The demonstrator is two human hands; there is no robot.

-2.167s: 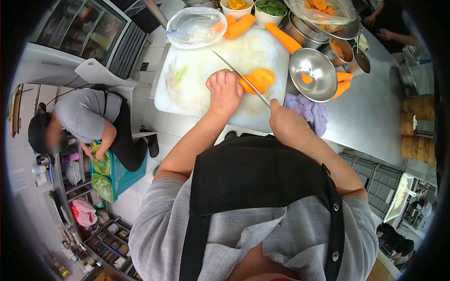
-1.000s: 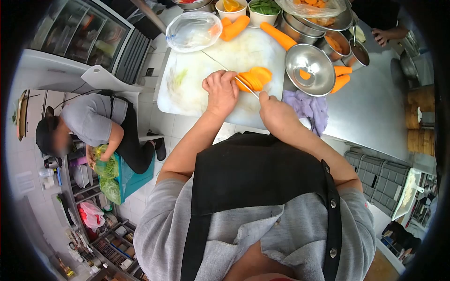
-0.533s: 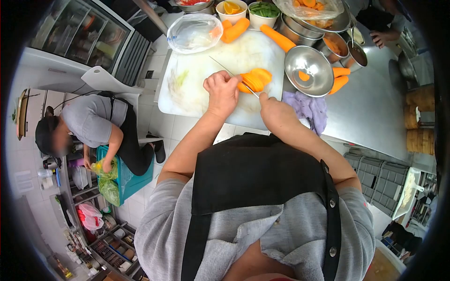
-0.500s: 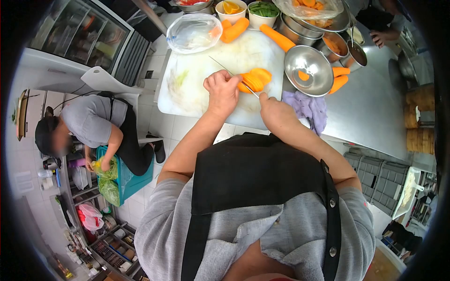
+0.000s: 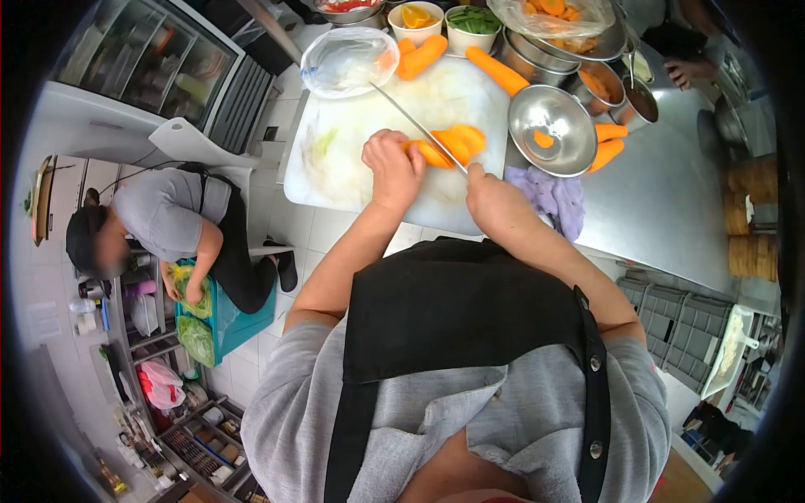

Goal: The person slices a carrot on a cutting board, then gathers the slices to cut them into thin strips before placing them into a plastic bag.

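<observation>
On a white cutting board (image 5: 335,176) lie overlapping orange carrot slices (image 5: 463,140). My right hand (image 5: 495,199) is closed round the handle of a long knife (image 5: 411,120), whose blade crosses the slices and points up and left. Beside the slices, at their left end, is my left hand (image 5: 392,168), its fingers bent towards a carrot piece; whether they grip it is hard to tell. A steel bowl (image 5: 575,113) with one orange slice inside stands to the right of the board.
A clear plastic bag (image 5: 350,65) lies on the board's upper left, near whole carrots (image 5: 422,57). Bowls and pots (image 5: 599,84) crowd the back. A purple cloth (image 5: 549,197) lies right of my right hand. Another person (image 5: 172,210) bends over a teal crate at the left.
The knife blade has swung more upright and now lies across the slices. My left hand has shifted slightly left, its fingers off the blade. The other person's hands have moved over the greens.
</observation>
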